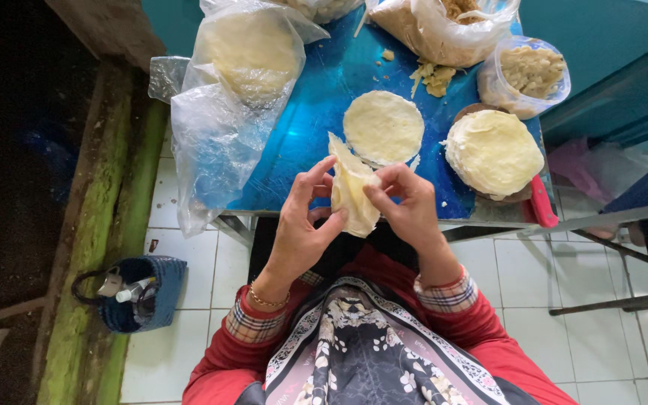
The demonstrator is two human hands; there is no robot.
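Observation:
Both my hands hold one pale folded dough wrapper [352, 196] just in front of the blue table [316, 112]. My left hand [301, 229] pinches its left side with thumb and fingers. My right hand [406, 204] grips its right edge. On the table just beyond lies a single round flat wrapper [383, 126]. To its right sits a stack of round wrappers [493, 152] on a brown board.
A clear plastic bag [228, 97] with more round wrappers lies at the table's left. A bag of filling [444, 26] and a clear tub of chopped filling [528, 73] stand at the back right. A blue woven bag [140, 294] sits on the tiled floor at left.

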